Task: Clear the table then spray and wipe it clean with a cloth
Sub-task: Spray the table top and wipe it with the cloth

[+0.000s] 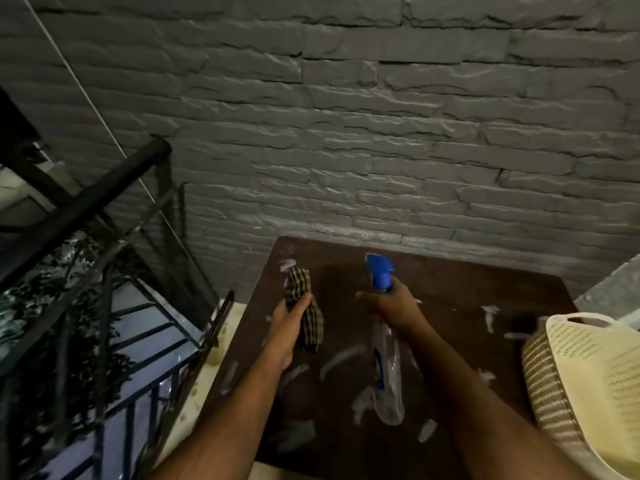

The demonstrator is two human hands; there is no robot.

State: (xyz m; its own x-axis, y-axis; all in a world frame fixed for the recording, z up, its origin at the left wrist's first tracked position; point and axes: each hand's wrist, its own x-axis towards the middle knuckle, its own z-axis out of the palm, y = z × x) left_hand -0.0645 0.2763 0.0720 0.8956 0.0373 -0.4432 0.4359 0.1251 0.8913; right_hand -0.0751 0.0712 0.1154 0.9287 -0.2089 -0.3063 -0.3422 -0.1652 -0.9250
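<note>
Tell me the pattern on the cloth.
Dark-and-tan check, the cloth in the left hand; head view.

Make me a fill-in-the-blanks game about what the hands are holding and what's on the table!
1. The left hand holds a checked ____.
2. The right hand holds a spray bottle with a ____ nozzle.
3. The cream basket sits at the table's ____ edge.
4. White smears lie on the ____ tabletop.

Missing words: cloth; blue; right; brown
</note>
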